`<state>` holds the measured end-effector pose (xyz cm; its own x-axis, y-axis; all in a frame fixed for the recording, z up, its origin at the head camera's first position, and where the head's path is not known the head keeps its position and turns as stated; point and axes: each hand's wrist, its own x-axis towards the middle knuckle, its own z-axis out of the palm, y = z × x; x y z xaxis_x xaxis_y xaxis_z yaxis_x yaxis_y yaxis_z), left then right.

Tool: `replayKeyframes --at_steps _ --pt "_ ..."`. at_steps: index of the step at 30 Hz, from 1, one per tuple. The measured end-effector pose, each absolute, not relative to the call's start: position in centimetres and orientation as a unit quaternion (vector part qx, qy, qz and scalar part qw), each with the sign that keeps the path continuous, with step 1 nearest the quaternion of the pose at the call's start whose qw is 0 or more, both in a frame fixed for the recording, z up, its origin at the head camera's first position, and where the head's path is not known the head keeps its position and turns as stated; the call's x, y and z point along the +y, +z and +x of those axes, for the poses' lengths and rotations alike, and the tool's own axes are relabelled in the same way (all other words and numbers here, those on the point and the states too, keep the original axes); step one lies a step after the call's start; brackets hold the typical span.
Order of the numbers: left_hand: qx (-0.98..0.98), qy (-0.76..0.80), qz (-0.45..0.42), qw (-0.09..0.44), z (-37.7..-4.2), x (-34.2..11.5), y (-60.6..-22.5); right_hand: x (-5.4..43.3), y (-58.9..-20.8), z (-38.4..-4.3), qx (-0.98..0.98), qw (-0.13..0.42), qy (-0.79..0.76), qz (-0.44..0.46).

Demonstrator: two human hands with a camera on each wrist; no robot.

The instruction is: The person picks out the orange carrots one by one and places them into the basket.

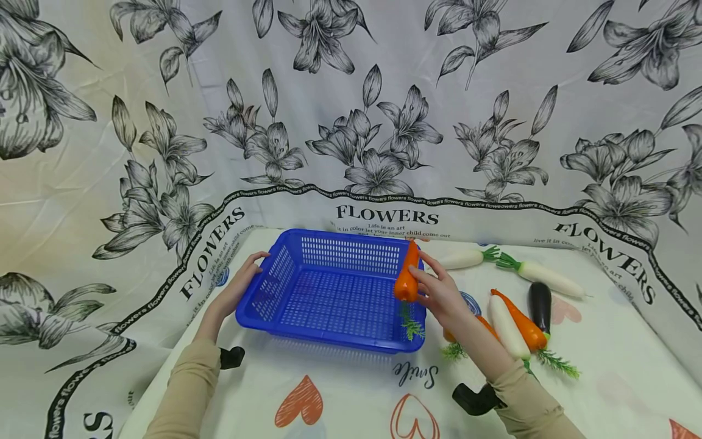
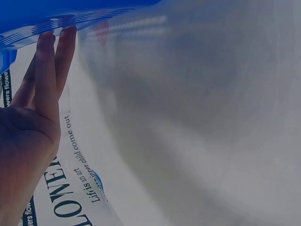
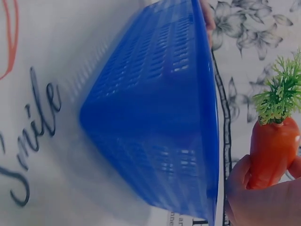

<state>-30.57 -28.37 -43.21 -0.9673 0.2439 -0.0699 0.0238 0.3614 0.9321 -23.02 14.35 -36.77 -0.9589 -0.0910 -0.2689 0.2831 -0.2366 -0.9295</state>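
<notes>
A blue perforated plastic basket [image 1: 334,302] stands in front of me on the white cloth. At its left end my left hand [image 1: 244,283] holds the rim, with fingers [image 2: 45,61] reaching up against the outside in the left wrist view. Over the basket's right end, my right hand [image 1: 441,296] holds an orange carrot [image 1: 406,283] between thumb and fingers. The green leafy top [image 1: 410,323] points down toward me and the narrow tip points away. In the right wrist view the carrot [image 3: 273,146] is beside the basket's rim [image 3: 209,127].
Right of the basket lie a white radish [image 1: 507,323], another carrot [image 1: 521,320] and a dark eggplant [image 1: 540,305]. Further back are two more white radishes with green tops, one [image 1: 551,278] at the right. Part of another carrot shows behind my right forearm. A flower-printed curtain [image 1: 378,134] hangs behind.
</notes>
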Motion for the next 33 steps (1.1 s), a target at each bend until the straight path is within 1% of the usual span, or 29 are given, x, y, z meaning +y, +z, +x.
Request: replayKeyframes --at_steps 12,19,33 --pt "0.824 0.552 0.088 0.099 -30.9 -28.6 -43.6 10.0 -37.6 -23.8 0.603 0.109 -0.787 0.07" --pt "0.823 0.553 0.089 0.1 -31.0 -28.6 -43.7 8.3 -38.4 -24.3 0.6 0.099 -0.791 0.067" --pt "0.823 0.552 0.092 0.097 -31.0 -28.6 -43.7 6.5 -40.6 -25.1 0.611 0.078 -0.779 0.115"
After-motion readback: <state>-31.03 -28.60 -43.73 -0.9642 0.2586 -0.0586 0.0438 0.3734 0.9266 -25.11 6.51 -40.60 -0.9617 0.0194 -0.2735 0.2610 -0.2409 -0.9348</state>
